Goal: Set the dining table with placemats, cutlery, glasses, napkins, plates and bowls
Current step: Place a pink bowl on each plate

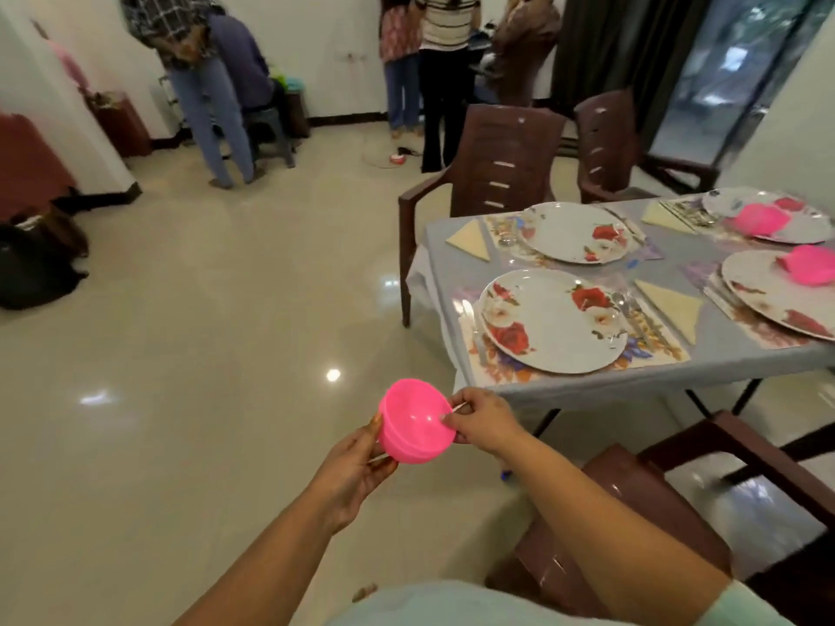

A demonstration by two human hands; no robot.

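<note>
Going left to right from the table [565, 390]: way off to its left there's dark stuff on the floor, too blurry to identify. The left hand [357, 472] curls around the bottom of a pink bowl [415, 422], held in the air over the floor just left of the table's near corner. The right hand [483, 422] pinches its rim, and the fingers behind the rim are hidden. The bowl looks like glossy plastic, round, and may actually be two nested, hard to say. On the table, two floral plates [553, 320] sit bare; the two at the right end carry pink bowls [809, 264], cut off by the frame edge.
</note>
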